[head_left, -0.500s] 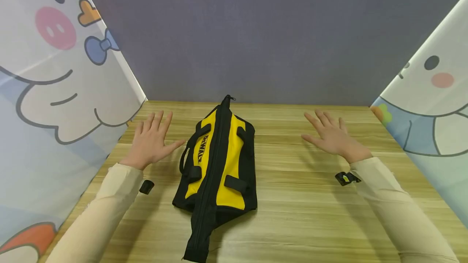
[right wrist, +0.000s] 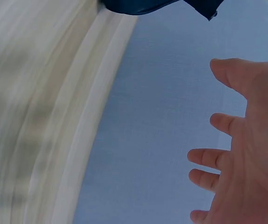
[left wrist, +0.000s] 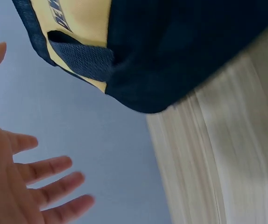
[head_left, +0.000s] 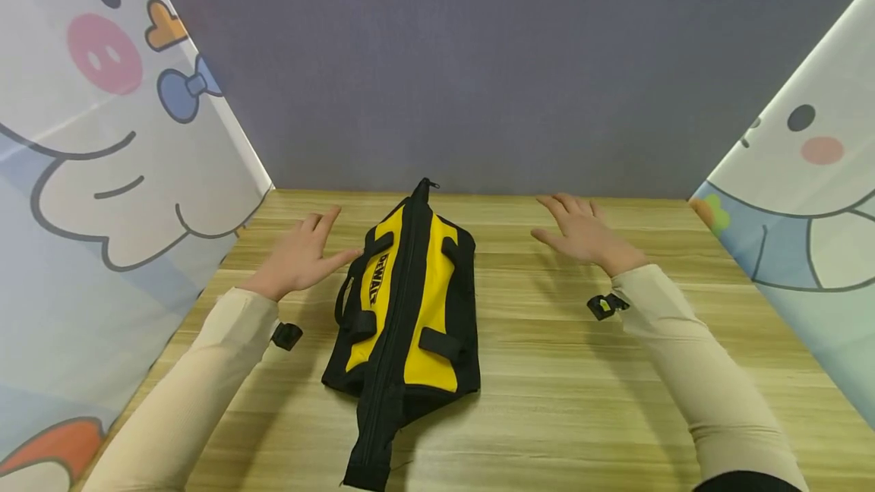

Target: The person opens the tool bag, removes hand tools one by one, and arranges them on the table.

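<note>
A black and yellow DeWalt tool bag point(head_left: 434, 302) lies on the table, its long zipper running lengthwise along the top toward the viewer. Short black straps show on both yellow sides. My left hand point(head_left: 294, 258) hovers just left of the bag with thumb and fingers spread; in the head view the thumb tip overlaps the bag's left edge. Nothing is in that palm in the left wrist view. My right hand point(head_left: 582, 232) is held farther off to the bag's right, fingers extended and holding nothing. In the right wrist view only a dark corner of the bag point(right wrist: 138, 3) shows.
The wood-grain table point(head_left: 547, 401) reaches back to a grey wall point(head_left: 478, 67). Cartoon-printed panels stand on the left point(head_left: 82, 158) and the right point(head_left: 813, 226). A black strap device is on each wrist.
Both hands have moved inward toward the bag, the right one farther, and they have turned so the palms face each other more. The bag has stayed in place.
</note>
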`<state>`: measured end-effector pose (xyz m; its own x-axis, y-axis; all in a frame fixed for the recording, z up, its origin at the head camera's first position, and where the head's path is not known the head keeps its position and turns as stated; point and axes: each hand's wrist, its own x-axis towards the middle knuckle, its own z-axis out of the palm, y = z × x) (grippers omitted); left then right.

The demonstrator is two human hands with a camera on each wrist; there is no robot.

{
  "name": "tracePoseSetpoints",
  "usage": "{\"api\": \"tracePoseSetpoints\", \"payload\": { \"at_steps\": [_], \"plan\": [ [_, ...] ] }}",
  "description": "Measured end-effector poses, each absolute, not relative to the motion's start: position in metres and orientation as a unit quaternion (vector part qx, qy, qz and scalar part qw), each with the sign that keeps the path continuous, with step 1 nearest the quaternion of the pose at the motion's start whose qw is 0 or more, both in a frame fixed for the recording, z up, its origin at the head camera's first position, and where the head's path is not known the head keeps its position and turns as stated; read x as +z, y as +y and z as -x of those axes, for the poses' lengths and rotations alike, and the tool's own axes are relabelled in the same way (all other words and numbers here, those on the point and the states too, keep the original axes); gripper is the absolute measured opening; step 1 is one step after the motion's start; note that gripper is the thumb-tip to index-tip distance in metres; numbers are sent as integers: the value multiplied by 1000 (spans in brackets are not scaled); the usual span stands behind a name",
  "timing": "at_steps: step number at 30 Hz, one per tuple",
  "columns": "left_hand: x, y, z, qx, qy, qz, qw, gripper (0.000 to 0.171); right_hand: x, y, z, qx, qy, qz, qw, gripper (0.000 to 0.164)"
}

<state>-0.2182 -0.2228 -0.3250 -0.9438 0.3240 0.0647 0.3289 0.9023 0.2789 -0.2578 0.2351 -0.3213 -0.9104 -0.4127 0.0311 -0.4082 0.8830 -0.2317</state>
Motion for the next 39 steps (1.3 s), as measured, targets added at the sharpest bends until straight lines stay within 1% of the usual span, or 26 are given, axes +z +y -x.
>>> {"api": "tracePoseSetpoints", "payload": {
  "at_steps": [4, 13, 19, 22, 26, 33, 39],
  "plan": [
    [-320, -216, 221, -186, -966, 173, -40, 96, -318, 223, 271, -137, 965, 222, 5, 68],
    [-316, -200, 224, -266, -939, 190, -108, 99, -313, 184, 296, -191, 953, 232, 27, 68],
    [-316, -189, 226, -295, -925, 202, -126, 96, -308, 151, 307, -242, 936, 253, 30, 63],
    [-316, -184, 227, -327, -913, 205, -136, 94, -308, 136, 313, -277, 929, 245, 32, 59],
    [-313, -177, 227, -382, -888, 201, -161, 93, -309, 120, 320, -313, 922, 226, 27, 53],
    [-308, -165, 230, -427, -867, 170, -191, 85, -315, 96, 328, -347, 914, 209, 14, 44],
    [-306, -161, 229, -442, -861, 144, -209, 80, -317, 77, 330, -380, 905, 190, 15, 43]
  ]
}}
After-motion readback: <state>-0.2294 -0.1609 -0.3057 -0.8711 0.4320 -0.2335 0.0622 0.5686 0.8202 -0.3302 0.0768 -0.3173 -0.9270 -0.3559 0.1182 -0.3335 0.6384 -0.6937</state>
